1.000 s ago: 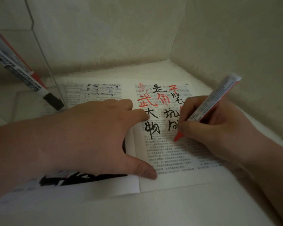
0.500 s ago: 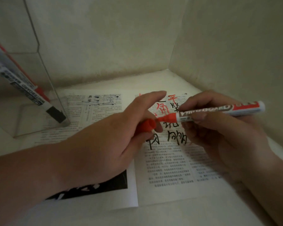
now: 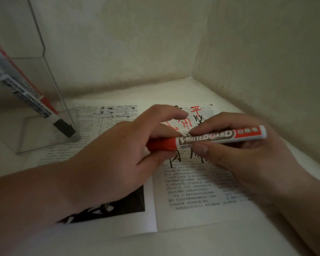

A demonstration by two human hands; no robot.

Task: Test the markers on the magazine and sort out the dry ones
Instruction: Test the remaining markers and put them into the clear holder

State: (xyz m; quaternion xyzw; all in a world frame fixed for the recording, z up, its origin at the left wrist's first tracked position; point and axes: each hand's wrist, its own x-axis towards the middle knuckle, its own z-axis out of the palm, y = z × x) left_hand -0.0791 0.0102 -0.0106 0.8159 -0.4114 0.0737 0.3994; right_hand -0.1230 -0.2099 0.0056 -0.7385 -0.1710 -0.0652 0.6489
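An open magazine (image 3: 192,196) lies flat on the white surface, its right page marked with red and black handwritten characters. Above it I hold a red whiteboard marker (image 3: 220,136) level. My right hand (image 3: 248,152) grips the white barrel between thumb and fingers. My left hand (image 3: 122,156) pinches the red cap (image 3: 161,145), which sits fully on the marker's left end. My left index finger is stretched out above the page.
A clear plastic holder (image 3: 44,111) stands at the back left with two or three markers leaning inside, one black-capped (image 3: 63,128), one red (image 3: 48,106). Walls close off the back and right in a corner.
One second ago my right hand was writing on the page while my left held it flat. Since then the marker was lifted level and my left hand pushed the red cap onto it.
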